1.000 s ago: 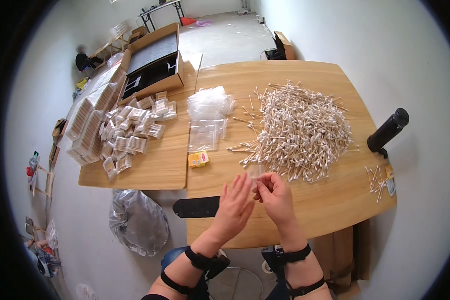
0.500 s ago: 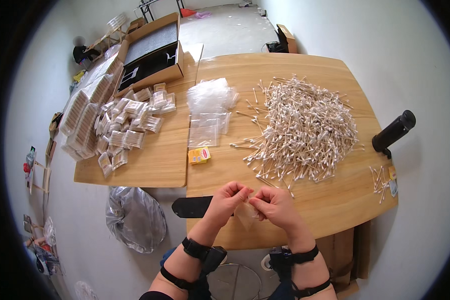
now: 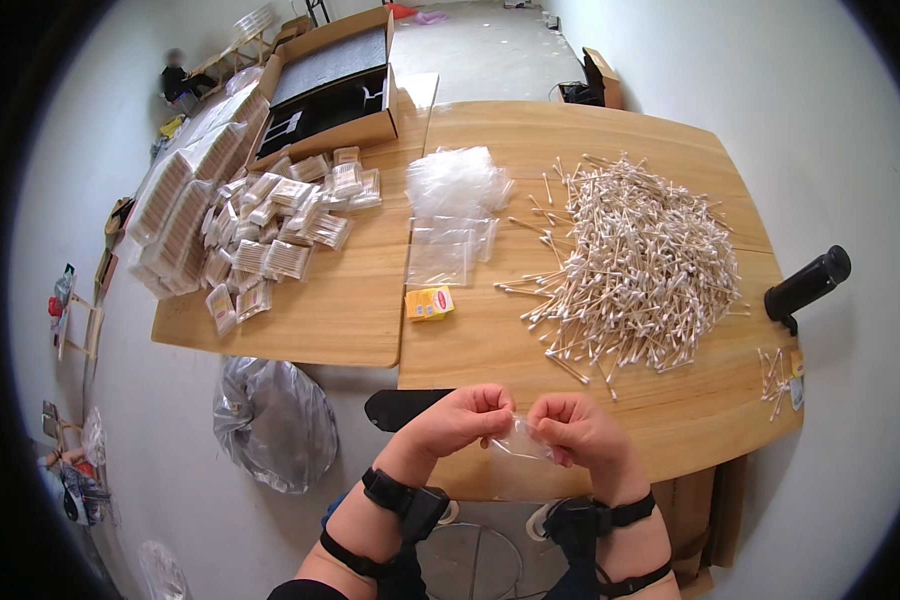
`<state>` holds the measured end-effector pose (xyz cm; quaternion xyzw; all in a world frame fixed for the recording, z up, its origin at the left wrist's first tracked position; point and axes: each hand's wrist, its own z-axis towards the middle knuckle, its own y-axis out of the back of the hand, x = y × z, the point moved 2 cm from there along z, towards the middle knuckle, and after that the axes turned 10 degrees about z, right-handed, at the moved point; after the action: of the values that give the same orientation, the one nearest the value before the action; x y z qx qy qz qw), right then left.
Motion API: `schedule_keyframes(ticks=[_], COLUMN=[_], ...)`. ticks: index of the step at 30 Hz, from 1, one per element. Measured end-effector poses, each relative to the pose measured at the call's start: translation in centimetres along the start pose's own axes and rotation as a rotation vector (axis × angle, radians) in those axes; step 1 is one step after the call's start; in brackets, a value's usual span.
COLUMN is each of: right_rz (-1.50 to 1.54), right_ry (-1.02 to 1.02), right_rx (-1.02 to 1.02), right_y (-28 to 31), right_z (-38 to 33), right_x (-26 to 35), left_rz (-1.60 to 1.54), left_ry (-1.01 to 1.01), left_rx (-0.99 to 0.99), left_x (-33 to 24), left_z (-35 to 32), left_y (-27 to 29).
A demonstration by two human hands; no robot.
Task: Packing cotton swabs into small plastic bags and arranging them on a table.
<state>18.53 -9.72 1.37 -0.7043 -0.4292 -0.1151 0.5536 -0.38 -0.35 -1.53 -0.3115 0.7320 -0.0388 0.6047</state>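
Between my two hands, over the near edge of the table, is a small clear plastic bag (image 3: pixel 526 447). My left hand (image 3: pixel 462 418) pinches one upper side of it between thumb and fingers. The other side is pinched by my right hand (image 3: pixel 576 428). The bag looks flat, and I cannot make out anything inside it. Beyond my hands a big heap of cotton swabs (image 3: pixel 650 265) spreads over the right side of the table. To its left lie a stack of clear plastic bags (image 3: pixel 457 180) and a small yellow card box (image 3: pixel 429 303).
Filled swab packets (image 3: pixel 288 257) lie on the left table, beside stacked bundles (image 3: pixel 165 200) and an open cardboard box (image 3: pixel 330 95). A black bottle (image 3: pixel 808 288) stands at the right edge. A grey plastic sack (image 3: pixel 273 425) is on the floor. Another person (image 3: pixel 178 78) sits far left.
My hands have moved slightly apart, spreading the bag's upper edge between them. The whole view has shifted, with the tables now a little further right.
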Motion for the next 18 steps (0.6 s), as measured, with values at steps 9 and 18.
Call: schedule_keyframes(ticks=[9, 18], right_rz=[0.043, -0.680], right_ry=[0.279, 0.139], right_rx=[0.350, 0.196], right_y=[-0.2, -3.5], right_z=[1.0, 0.1], right_x=[-0.6, -0.2], left_rz=[0.033, 0.666], left_ry=[-0.073, -0.091], left_rx=[0.142, -0.030], left_x=[0.7, -3.7], left_z=[-0.3, -4.2], left_y=[0.4, -0.1])
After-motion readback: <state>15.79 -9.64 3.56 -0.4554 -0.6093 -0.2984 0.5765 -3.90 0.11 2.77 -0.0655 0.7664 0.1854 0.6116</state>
